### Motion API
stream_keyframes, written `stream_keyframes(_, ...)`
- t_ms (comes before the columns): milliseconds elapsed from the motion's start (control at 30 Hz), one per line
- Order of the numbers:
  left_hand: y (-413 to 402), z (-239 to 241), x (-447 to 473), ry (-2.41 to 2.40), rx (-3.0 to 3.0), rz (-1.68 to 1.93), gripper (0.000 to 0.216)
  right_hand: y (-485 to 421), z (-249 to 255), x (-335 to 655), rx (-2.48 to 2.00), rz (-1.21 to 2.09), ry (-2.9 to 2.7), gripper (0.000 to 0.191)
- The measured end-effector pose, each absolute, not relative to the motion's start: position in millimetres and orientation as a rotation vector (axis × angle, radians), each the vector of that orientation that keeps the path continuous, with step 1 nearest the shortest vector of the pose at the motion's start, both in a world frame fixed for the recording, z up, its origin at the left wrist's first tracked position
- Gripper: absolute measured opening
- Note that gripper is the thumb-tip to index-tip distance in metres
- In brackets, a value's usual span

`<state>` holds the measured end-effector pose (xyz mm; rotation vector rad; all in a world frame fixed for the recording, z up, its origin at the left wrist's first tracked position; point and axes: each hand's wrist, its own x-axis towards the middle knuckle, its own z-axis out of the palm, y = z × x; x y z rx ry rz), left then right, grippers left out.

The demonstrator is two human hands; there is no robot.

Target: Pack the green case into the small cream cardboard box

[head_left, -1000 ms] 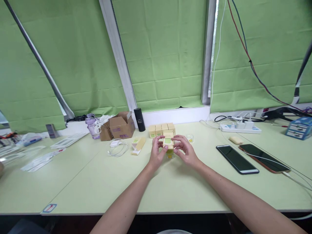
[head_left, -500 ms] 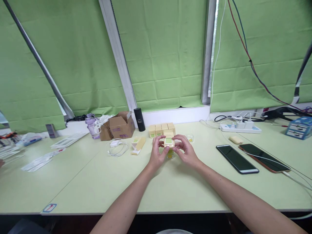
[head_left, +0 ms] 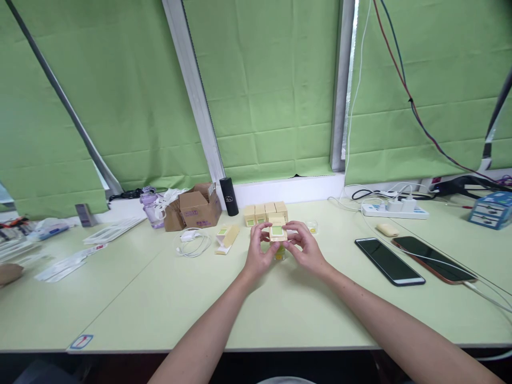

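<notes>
Both hands meet at the middle of the pale green table. My left hand and my right hand pinch a small tan box with a green label between their fingertips, one on each side. Under the box a small yellow-green jar shows between the hands. Just behind stands a row of several matching tan boxes. A flattened tan box lies to the left of my left hand.
A brown carton, a black cylinder and a purple bottle stand at the back left. Two phones, a power strip and cables lie on the right. Another person's hand shows at the far left.
The box between my fingers has shifted very slightly. Another person's hand has come further into view at the far left edge.
</notes>
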<state>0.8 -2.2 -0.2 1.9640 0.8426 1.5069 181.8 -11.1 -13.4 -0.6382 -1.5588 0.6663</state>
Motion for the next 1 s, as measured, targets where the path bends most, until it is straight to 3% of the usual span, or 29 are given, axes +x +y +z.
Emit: stream_keyframes(1000,-0.7,-1.8,3.5,0.926,1.926,1.573,0.037,-9.1,-14.2,181.7,-0.68,0.68,-1.534,0.027)
